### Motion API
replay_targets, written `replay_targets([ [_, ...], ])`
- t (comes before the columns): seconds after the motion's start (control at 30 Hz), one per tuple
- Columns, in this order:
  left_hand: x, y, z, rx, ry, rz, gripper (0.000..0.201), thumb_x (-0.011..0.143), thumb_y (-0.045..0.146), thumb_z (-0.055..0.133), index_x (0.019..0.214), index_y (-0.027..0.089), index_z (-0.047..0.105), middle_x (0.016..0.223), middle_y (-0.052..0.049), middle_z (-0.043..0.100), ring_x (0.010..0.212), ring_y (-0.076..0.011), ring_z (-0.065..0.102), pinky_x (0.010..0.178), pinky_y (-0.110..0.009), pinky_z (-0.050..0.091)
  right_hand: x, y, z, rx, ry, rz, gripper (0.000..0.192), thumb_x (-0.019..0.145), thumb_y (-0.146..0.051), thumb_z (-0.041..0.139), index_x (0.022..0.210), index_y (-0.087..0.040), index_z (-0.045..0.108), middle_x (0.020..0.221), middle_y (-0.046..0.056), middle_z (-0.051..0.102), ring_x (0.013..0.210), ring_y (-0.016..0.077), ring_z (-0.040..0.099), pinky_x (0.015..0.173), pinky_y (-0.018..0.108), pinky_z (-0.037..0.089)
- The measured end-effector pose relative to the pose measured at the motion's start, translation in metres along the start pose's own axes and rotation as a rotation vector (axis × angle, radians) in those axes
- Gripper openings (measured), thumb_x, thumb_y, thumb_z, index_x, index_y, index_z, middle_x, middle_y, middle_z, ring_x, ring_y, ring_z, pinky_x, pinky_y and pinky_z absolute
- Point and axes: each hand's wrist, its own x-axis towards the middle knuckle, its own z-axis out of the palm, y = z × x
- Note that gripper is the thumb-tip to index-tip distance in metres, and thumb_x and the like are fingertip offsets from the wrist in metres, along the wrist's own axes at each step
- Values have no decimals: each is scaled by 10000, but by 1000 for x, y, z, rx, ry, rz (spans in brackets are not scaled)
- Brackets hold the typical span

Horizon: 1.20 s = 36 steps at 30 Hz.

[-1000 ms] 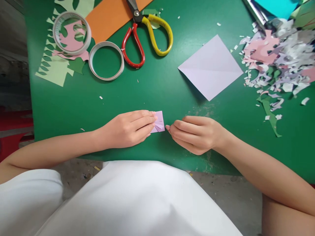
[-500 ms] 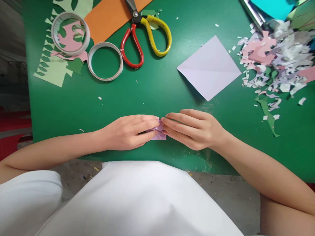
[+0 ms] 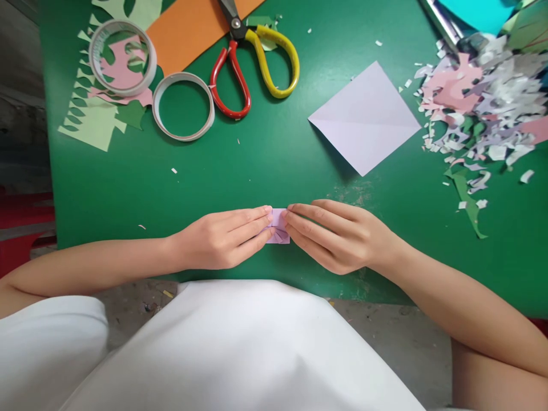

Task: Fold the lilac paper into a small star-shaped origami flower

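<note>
Close to the table's front edge lies a small piece of folded lilac paper [image 3: 279,224], with crease lines fanning across its lower half. From the left, the fingertips of my left hand [image 3: 226,237] press on its left side. My right hand [image 3: 338,235] pinches its right edge, thumb side hidden under the fingers. Both hands cover parts of the paper, so only its middle shows between them. Beyond my right hand rests a lilac paper square [image 3: 366,117], turned cornerwise, with a crease across its middle.
The green table [image 3: 205,182] holds scissors [image 3: 235,25] with red and yellow handles, two tape rolls [image 3: 183,137] [image 3: 124,91], orange paper [image 3: 188,28] and pale green cut paper [image 3: 92,123]. A heap of paper scraps [image 3: 492,103] lies at the right.
Both hands have shifted slightly toward me. The upper part of the folded paper now lies flatter, and more of it shows between my fingertips.
</note>
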Motion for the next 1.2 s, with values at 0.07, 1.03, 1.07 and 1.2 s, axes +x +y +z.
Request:
replay_targets([
  [0.07, 0, 2, -1, 22, -26, -3, 190, 897, 95, 645, 1078, 43, 667, 1071, -136, 760, 1089, -255, 723, 984, -326, 621, -1, 2, 1, 32, -5, 15, 182, 933, -109, 546, 838, -171, 688, 911, 52, 721, 898, 179, 661, 706, 317, 564],
  [1.03, 3, 1, -1, -4, -75, -40, 195, 906, 111, 633, 1084, 45, 675, 1113, -110, 755, 1082, -211, 726, 970, -284, 632, 12, -18, 14, 302, -77, 684, 165, 927, -161, 507, 778, -179, 576, 699, 25, 544, 666, 158, 395, 636, 327, 311],
  [1.07, 3, 1, -1, -9, -71, -48, 196, 900, 113, 639, 1080, 43, 675, 1106, -112, 756, 1074, -215, 729, 966, -286, 633, 12, -18, 15, 300, -88, 692, 168, 926, -164, 503, 774, -181, 571, 693, 24, 535, 666, 160, 388, 638, 329, 301],
  [1.2, 3, 2, 0, -11, -72, -69, 219, 894, 98, 636, 1109, 75, 676, 1110, -87, 757, 1079, -218, 727, 962, -300, 634, 14, -19, 14, 306, -129, 704, 184, 935, -185, 485, 767, -180, 560, 689, 25, 522, 673, 163, 382, 644, 333, 282],
])
